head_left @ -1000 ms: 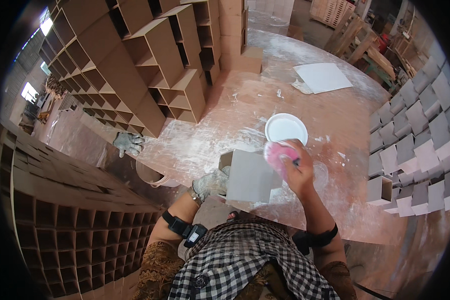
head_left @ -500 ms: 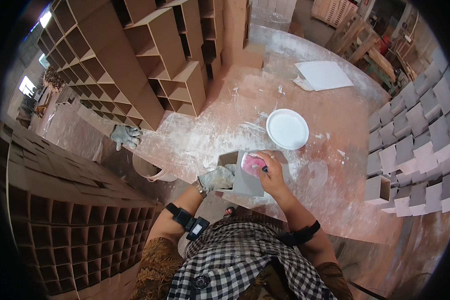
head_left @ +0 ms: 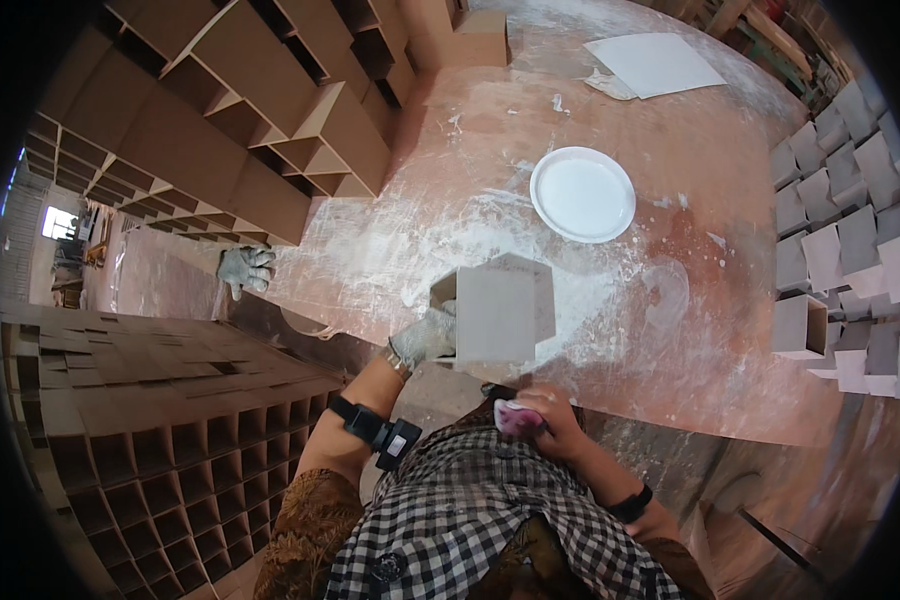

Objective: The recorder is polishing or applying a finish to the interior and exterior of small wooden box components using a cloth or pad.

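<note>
My left hand (head_left: 425,337), in a knitted grey work glove, reaches into the open left end of a small grey box (head_left: 496,312) and holds it over the table's near edge. The fingers inside are partly hidden by the box wall. Bare and closed, my right hand (head_left: 555,420) is below the table edge, close to my checked apron. It grips a pink, soft-looking pad (head_left: 517,418) with white smears on it. The pad is apart from the box.
A round white plate-like lid (head_left: 582,195) lies on the white-smeared table (head_left: 370,290). Beyond it is a white sheet (head_left: 655,65). Another glove (head_left: 245,270) rests at the left edge. Brown boxes (head_left: 260,70) stack at left; grey-white boxes (head_left: 840,250) stand at right.
My right hand has drawn the pink pad off the box and down toward my apron. The box has turned a little in my left hand, which stays inside it. My view has shifted.
</note>
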The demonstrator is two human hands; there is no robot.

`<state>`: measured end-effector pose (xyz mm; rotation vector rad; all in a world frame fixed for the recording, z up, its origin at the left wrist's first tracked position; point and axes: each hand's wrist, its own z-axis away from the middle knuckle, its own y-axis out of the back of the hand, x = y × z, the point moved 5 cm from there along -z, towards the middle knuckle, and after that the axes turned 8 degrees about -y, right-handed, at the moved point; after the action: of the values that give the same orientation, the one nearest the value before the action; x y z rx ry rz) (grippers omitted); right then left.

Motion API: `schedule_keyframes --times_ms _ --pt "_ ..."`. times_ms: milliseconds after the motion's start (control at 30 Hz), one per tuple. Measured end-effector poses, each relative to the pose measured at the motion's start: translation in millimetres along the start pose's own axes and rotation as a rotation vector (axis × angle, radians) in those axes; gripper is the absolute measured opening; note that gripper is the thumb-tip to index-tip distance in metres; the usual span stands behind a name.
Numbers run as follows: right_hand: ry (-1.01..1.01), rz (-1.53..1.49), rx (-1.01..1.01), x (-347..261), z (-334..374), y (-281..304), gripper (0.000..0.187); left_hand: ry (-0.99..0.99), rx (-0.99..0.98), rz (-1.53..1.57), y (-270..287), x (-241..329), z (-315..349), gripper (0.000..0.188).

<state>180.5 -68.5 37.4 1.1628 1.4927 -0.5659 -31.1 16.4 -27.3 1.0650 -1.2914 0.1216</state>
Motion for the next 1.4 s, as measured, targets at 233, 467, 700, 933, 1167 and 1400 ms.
schedule_keyframes --times_ms 233,467,700,933,1167,1400 --pt "-0.311 -0.257 0.48 20.0 -7.5 69.8 0.026 -0.117 0.042 -0.242 -15.6 -1.8 8.0 0.029" --pt "-0.27 -0.168 0.343 -2.4 -92.1 68.3 0.028 -0.267 0.104 -0.528 6.8 2.4 6.4 0.023" --pt "-0.097 -0.031 0.323 -9.1 -159.0 47.8 0.03 -0.167 0.005 -0.523 4.2 12.2 -7.8 0.02" --pt "-0.058 0.107 0.214 -10.1 -187.3 12.8 0.029 -0.184 -0.212 -0.78 8.5 33.0 -8.5 0.022" --pt "0.102 0.218 0.059 -40.9 -131.6 -0.4 0.03 -0.091 -0.13 -0.502 17.9 36.6 -11.8 0.027" --pt "-0.146 -0.162 -0.239 -37.8 -60.4 -5.8 0.023 0.01 -0.236 -0.6 15.0 24.9 -10.9 0.029"
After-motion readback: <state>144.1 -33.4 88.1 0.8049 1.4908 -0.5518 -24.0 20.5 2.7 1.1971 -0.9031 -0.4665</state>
